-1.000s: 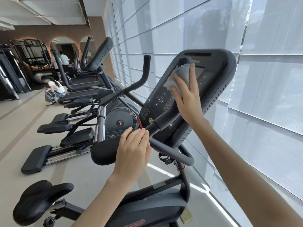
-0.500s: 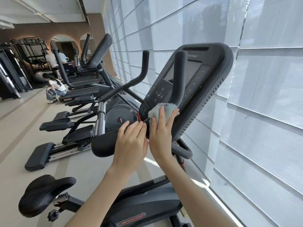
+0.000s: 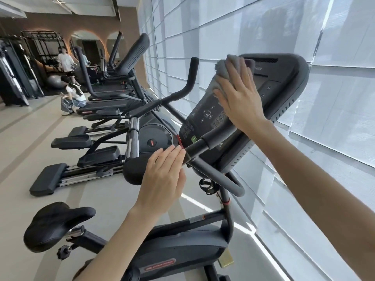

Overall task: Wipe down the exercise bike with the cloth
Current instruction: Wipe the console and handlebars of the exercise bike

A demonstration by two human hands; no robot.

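The black exercise bike [image 3: 182, 248] stands in front of me, its console [image 3: 280, 94] tilted toward me at upper right. My right hand [image 3: 239, 96] lies flat on the console's upper part and presses a grey cloth [image 3: 222, 71] against it with straight fingers. The cloth bunches out above and left of the fingers. My left hand [image 3: 162, 181] rests with straight fingers on the padded left handlebar [image 3: 134, 171] below the console. The saddle [image 3: 54, 224] is at lower left.
A row of elliptical trainers [image 3: 97, 142] and treadmills runs along the window wall [image 3: 304, 37] to the left. One person crouches [image 3: 74, 96] on the floor at the far end, another stands [image 3: 65, 61] behind. Open floor [image 3: 30, 138] lies left.
My right hand with the cloth went down to the console's bottom edge, then back up to its top part. My left hand stayed on the handlebar.
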